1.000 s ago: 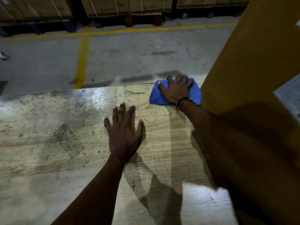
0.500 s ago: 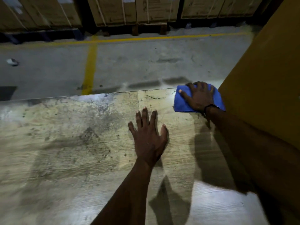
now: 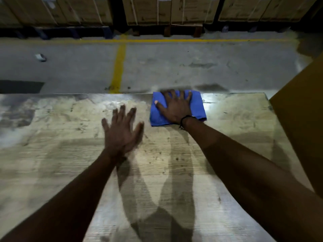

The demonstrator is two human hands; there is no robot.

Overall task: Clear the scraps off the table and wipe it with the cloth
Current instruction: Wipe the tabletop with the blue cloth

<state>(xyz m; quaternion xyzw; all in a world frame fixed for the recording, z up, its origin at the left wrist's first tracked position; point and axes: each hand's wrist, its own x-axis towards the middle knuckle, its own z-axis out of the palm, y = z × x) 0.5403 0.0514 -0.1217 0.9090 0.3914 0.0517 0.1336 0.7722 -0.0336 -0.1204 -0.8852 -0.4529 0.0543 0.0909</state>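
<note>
Cloth (image 3: pixel 176 109), blue and folded, flat on the table (image 3: pixel 52 154) right at the far edge, pinned under the right hand. Shifted leftward along that edge since half a second ago; then tucked close against the yellow-brown panel (image 3: pixel 300 128) at the right, now with a bare strip of tabletop showing between the two.

Sweeping left to right. Far left on the grey floor (image 3: pixel 174 67), a small pale scrap (image 3: pixel 40 57), well apart from the table. Yellow line (image 3: pixel 118 67) painted across the concrete, meeting a second one below the strapped cartons (image 3: pixel 148 11) on pallets at the back. Tabletop worn and stained, dark specks scattered near the middle, glare along the far edge.

Left hand (image 3: pixel 122 133) next: palm down over the table, fingers straight and spread, gripping nothing, blurred. Contact with the surface hard to call through the smear. Crisp and planted flat a second back, same splayed shape.

Just right of it, right hand (image 3: pixel 174 107): fingers fanned out straight across the cloth, pressing down, fingertips reaching the table's far edge, thumb pointing left. Black band (image 3: pixel 185 118) round the wrist. Same flat press as before, only further left.

Both forearms stretched forward, twin shadows crossing on the wood beneath.
</note>
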